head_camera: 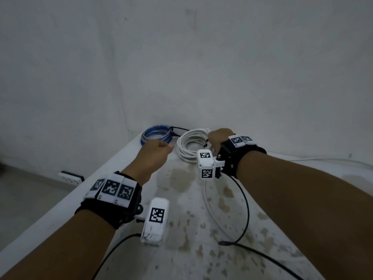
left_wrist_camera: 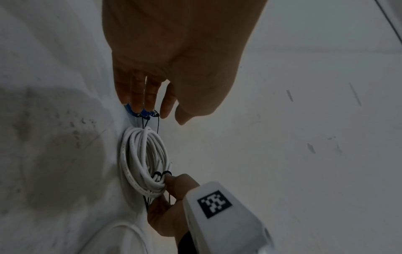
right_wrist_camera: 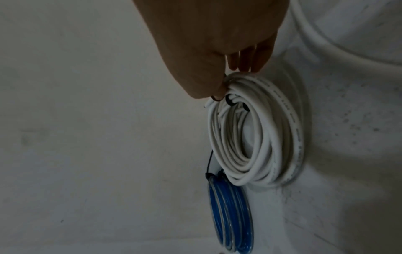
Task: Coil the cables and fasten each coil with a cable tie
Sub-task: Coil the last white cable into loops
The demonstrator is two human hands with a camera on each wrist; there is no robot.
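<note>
Fingers of the left hand (head_camera: 154, 151) are hidden from the head view behind its back; the left wrist view shows them straight and slightly apart, tips at the blue coil (head_camera: 156, 134), gripping nothing. Contact with the coil cannot be told for certain. Black cable ties (left_wrist_camera: 150, 118) bind the blue coil, tails pointing toward the white coil (head_camera: 190, 147).

Right hand (head_camera: 219, 139) covers the right side of the white coil; in the right wrist view its thumb and fingers pinch the bundled strands beside two black ties (right_wrist_camera: 237, 104). Whether those ties are pulled tight is hard to make out. Dim light dulls all three views.

Both coils lie just beside each other at the far end of the stained white tabletop (head_camera: 201, 229), near the wall (head_camera: 181, 67) and close to the tabletop's left edge. A loose white cable (head_camera: 211, 211) and a black lead (head_camera: 245, 209) trail across the nearer surface. Open room lies toward the camera and to the right. A white power strip (head_camera: 70, 177) sits on the floor, partly cut off by the tabletop edge.
</note>
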